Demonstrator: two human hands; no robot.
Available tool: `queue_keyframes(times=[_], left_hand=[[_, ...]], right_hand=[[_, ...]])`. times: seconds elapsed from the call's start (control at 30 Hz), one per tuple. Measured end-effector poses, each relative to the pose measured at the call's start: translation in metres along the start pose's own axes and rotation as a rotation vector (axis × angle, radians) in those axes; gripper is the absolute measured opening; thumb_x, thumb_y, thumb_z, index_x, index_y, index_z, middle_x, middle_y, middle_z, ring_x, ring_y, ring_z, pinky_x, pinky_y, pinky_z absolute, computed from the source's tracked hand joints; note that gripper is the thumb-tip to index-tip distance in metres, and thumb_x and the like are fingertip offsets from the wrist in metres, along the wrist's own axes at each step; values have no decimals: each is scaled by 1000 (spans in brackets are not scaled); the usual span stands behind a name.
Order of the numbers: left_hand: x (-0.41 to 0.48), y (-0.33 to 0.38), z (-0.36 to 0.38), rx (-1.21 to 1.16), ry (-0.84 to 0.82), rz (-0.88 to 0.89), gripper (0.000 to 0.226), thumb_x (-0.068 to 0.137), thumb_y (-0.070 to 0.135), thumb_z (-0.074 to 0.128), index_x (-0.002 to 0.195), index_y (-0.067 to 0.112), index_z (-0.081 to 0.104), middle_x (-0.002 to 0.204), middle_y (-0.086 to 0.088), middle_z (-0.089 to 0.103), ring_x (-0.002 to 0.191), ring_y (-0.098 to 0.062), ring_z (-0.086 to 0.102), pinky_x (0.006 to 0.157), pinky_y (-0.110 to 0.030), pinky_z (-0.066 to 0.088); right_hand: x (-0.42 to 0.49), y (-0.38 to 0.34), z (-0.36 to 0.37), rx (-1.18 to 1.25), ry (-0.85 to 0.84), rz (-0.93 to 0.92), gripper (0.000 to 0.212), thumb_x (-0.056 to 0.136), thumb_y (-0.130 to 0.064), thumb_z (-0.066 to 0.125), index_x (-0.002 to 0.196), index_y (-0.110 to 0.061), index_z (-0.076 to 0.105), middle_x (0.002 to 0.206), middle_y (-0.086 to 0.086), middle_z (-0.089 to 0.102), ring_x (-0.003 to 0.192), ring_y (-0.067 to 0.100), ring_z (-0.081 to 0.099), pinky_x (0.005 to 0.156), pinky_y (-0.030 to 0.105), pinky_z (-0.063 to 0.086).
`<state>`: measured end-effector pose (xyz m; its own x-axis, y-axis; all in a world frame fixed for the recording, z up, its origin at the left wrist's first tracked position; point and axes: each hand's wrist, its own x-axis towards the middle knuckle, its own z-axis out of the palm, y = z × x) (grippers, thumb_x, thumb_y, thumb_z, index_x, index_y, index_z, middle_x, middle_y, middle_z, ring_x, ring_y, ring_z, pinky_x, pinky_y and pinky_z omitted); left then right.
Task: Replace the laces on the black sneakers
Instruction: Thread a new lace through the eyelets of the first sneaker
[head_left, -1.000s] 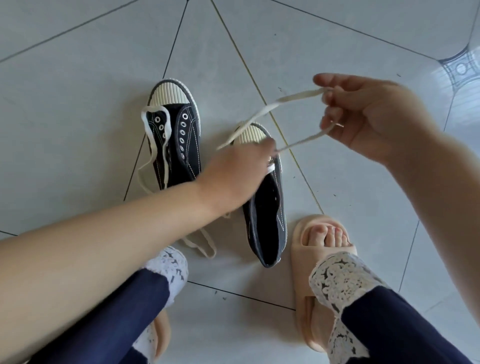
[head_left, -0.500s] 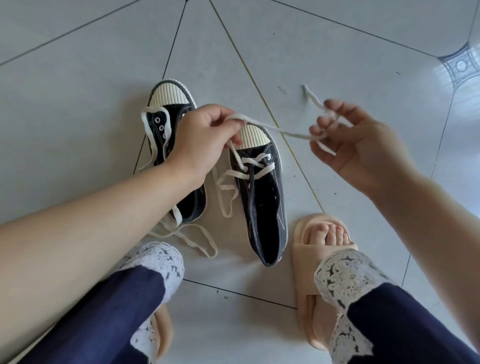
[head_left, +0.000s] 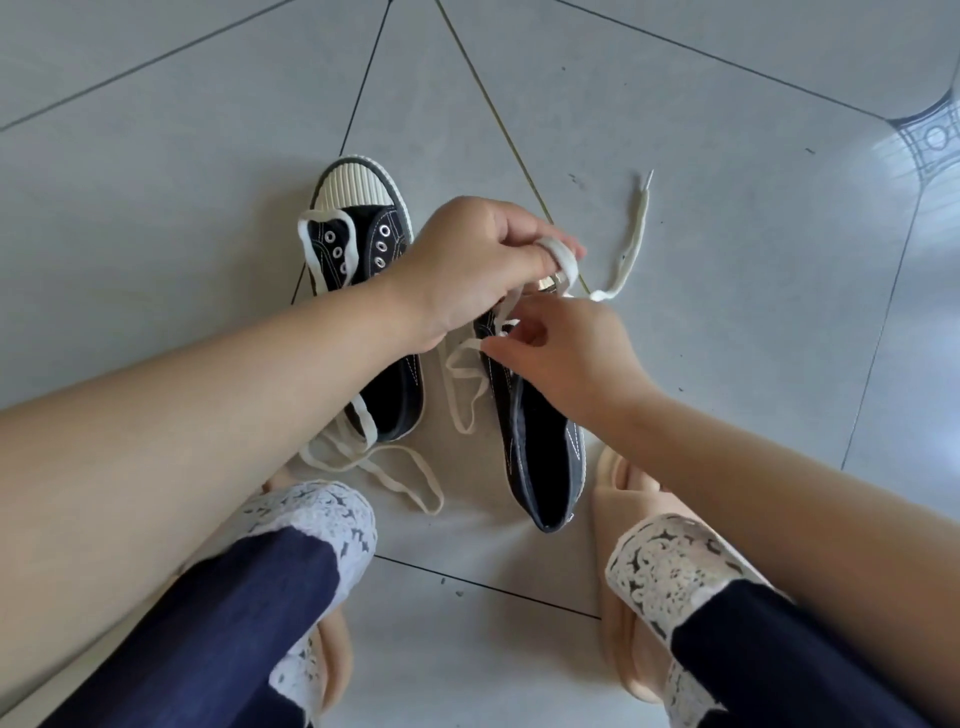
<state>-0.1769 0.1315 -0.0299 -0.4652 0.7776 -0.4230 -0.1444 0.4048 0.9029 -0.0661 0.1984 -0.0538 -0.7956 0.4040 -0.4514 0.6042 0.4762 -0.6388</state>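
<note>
On the grey tiled floor two black sneakers lie side by side, toes pointing away from the person, just ahead of the beige slippers. The unlaced sneaker, on the person's left, shows a ribbed cream toe cap and bare metal eyelets. A loose lace is draped along its side and trails on the floor behind its heel. The other sneaker is the one being worked on, its front hidden beneath both hands. The left hand is curled, with the cream lace wrapped round one finger. The right hand pinches a strand just over the eyelets. The step looks like threading the lower rows, and a slack loop hangs off the side. Next, I judge, the slack wants drawing even, and the free end, whose tip lies on the floor beyond, wants feeding through the next eyelet.
</note>
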Motion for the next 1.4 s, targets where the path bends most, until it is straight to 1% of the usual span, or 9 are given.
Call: queue_keyframes(times=[0.1, 0.2, 0.27, 0.4, 0.53, 0.7, 0.97, 1.23, 1.4], left_hand=[[0, -3, 2, -43, -50, -32, 36, 73, 2, 63, 98, 27, 66, 98, -6, 67, 93, -13, 59, 88, -32, 49], [0, -19, -5, -258, -36, -197, 56, 72, 3, 61, 126, 15, 49, 112, -3, 62, 110, -12, 55, 97, -29, 43], [-4, -32, -7, -107, -56, -262, 47, 89, 7, 54, 133, 12, 40, 115, -4, 61, 108, -12, 56, 98, -24, 41], [-5, -37, -3, 124, -191, -172, 30, 87, 10, 59, 116, 17, 56, 93, 5, 66, 80, 3, 61, 68, -5, 43], [-4, -40, -3, 320, -101, -108, 5, 80, 17, 69, 83, 21, 69, 79, 8, 67, 74, -2, 60, 65, -5, 43], [-12, -44, -19, 328, -115, -127, 6, 76, 17, 72, 76, 22, 70, 66, 15, 65, 61, 12, 55, 59, 1, 36], [-4, -10, 5, 163, -122, -32, 21, 86, 25, 60, 67, 20, 65, 46, 14, 57, 49, 2, 51, 56, -12, 39], [-25, -30, -44, 354, -343, -174, 18, 81, 19, 64, 63, 21, 68, 58, 8, 65, 61, 3, 58, 67, -9, 41], [-13, -17, -16, 578, -366, -160, 50, 57, 71, 49, 82, 31, 66, 72, 16, 64, 66, 8, 56, 64, -10, 41]], right_hand=[[7, 0, 3, 95, 92, 83, 33, 83, -26, 62, 58, -7, 53, 53, 9, 51, 49, 8, 39, 49, 25, 30], [6, 6, -1, 387, 77, 221, 24, 83, -27, 65, 71, -6, 68, 64, 13, 62, 59, 12, 51, 69, 36, 51], [3, 11, -4, 565, 83, 280, 18, 83, -25, 68, 72, -12, 72, 60, 1, 63, 62, 10, 57, 77, 39, 54], [-1, 13, -15, 929, 70, 317, 11, 84, -14, 66, 76, -9, 72, 60, -1, 64, 56, 5, 59, 58, 16, 50], [3, 16, -34, 1103, 152, 374, 10, 83, -8, 66, 73, -5, 67, 59, -1, 61, 52, 4, 55, 52, 11, 45], [1, 24, -59, 1374, 313, 460, 3, 80, -3, 66, 80, -3, 63, 54, -3, 59, 49, 3, 57, 46, 8, 43], [-9, 6, -36, 1281, 71, 383, 19, 84, -8, 64, 65, -10, 61, 57, -1, 57, 49, 2, 57, 44, 10, 42], [1, 34, -62, 1337, 333, 590, 10, 81, -8, 67, 74, -9, 60, 52, -4, 60, 46, 1, 56, 40, 7, 39], [-8, 23, -29, 1130, 108, 480, 20, 81, -16, 69, 63, -14, 60, 55, -3, 57, 50, 2, 52, 42, 10, 39]])
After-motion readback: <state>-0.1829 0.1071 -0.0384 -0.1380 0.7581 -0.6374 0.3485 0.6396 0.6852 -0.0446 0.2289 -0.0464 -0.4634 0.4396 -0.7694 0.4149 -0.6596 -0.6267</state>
